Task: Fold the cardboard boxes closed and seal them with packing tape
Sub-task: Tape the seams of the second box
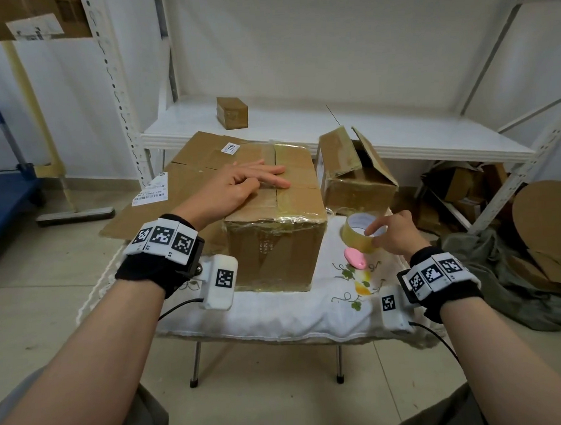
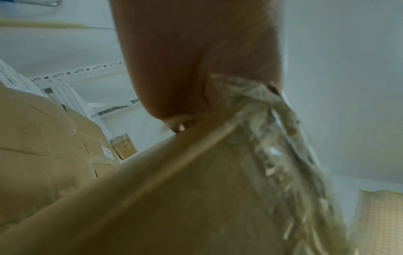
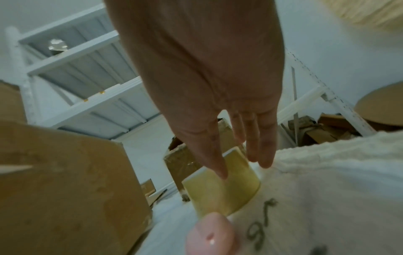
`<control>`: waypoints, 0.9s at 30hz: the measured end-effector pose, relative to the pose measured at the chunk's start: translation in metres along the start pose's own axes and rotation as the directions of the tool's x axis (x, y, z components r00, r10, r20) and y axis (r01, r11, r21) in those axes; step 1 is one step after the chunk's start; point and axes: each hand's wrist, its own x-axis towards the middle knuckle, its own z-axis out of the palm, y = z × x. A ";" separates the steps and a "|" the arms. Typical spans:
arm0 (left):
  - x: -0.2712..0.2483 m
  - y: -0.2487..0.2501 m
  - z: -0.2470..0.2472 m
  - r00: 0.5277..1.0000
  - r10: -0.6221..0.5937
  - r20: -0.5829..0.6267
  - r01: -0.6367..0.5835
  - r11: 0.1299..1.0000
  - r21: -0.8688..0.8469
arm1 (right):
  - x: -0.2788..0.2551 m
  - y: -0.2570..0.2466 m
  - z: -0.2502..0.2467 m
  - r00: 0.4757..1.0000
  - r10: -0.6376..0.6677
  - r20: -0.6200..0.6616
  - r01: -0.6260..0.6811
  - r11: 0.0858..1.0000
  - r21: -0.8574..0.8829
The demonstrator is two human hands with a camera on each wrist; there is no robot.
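A large cardboard box (image 1: pixel 274 245) stands closed on a small table, with tape along its top seam and front edge. My left hand (image 1: pixel 254 181) lies flat on the box top, fingers stretched across the seam; the left wrist view shows that palm (image 2: pixel 196 60) on the taped cardboard (image 2: pixel 174 198). To the right of the box, my right hand (image 1: pixel 376 235) pinches the rim of a roll of clear packing tape (image 1: pixel 355 231) that rests on the cloth. In the right wrist view its fingers (image 3: pixel 218 163) reach down onto the roll (image 3: pixel 220 195).
A pink cutter (image 1: pixel 356 257) lies on the white cloth (image 1: pixel 278 313) just in front of the roll. A second box (image 1: pixel 355 182) with raised flaps stands behind it. Flattened cardboard (image 1: pixel 180 185) lies at the back left, and a small box (image 1: pixel 232 112) sits on the white shelf.
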 end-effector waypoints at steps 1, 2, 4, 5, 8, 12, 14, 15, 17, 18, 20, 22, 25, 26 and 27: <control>0.000 -0.001 0.000 1.000 0.001 0.002 -0.001 1.000 0.000 | 0.000 0.000 0.001 1.000 -0.008 -0.003 0.008 1.000 -0.026; 0.000 -0.002 -0.001 1.000 0.002 0.002 -0.002 1.000 0.001 | 0.000 -0.001 0.001 1.000 -0.017 -0.010 0.017 0.999 -0.042; 0.001 -0.003 -0.001 1.000 0.006 0.007 -0.006 1.000 0.014 | 0.000 -0.003 0.000 0.999 -0.022 -0.038 0.021 0.999 -0.026; 0.001 -0.003 -0.002 1.000 0.005 0.012 -0.006 1.000 0.022 | 0.000 -0.006 -0.001 0.998 -0.031 -0.059 0.031 1.000 0.004; 0.001 -0.003 -0.003 1.000 -0.002 0.023 0.002 1.000 0.027 | 0.002 -0.014 -0.008 0.990 -0.048 -0.131 0.071 0.982 0.178; 0.001 0.004 -0.002 1.000 -0.013 0.016 0.013 0.999 0.035 | -0.012 -0.042 -0.023 0.908 -0.184 -0.377 0.343 0.842 0.416; 0.000 0.006 -0.002 1.000 -0.019 0.013 0.018 0.999 0.034 | -0.030 -0.062 -0.029 0.843 -0.266 -0.467 0.504 0.693 0.515; -0.001 0.008 -0.002 1.000 -0.022 0.011 0.021 0.999 0.027 | -0.036 -0.071 -0.029 0.810 -0.317 -0.494 0.571 0.618 0.540; -0.001 0.010 -0.002 1.000 -0.024 -0.004 0.024 1.000 0.003 | -0.047 -0.088 -0.026 0.747 -0.422 -0.514 0.664 0.512 0.545; -0.001 0.010 0.000 0.999 -0.024 -0.023 0.024 1.000 -0.010 | -0.053 -0.094 -0.023 0.722 -0.472 -0.507 0.692 0.485 0.534; 0.001 0.011 0.004 0.995 -0.042 -0.093 0.036 0.998 -0.060 | -0.060 -0.104 -0.014 0.684 -0.563 -0.463 0.726 0.469 0.503; 0.003 0.010 0.006 0.983 -0.057 -0.176 0.034 0.990 -0.135 | -0.061 -0.108 -0.004 0.669 -0.622 -0.408 0.736 0.479 0.478; 0.004 0.010 0.007 0.967 -0.026 -0.253 -0.003 0.993 -0.115 | -0.061 -0.110 0.002 0.647 -0.659 -0.383 0.751 0.465 0.468; 0.005 0.011 0.006 0.965 -0.015 -0.263 -0.014 0.994 -0.106 | -0.062 -0.111 0.001 0.649 -0.665 -0.371 0.745 0.455 0.488; 0.005 0.012 0.007 0.963 -0.003 -0.269 -0.024 0.995 -0.095 | -0.062 -0.111 0.001 0.649 -0.672 -0.357 0.739 0.443 0.508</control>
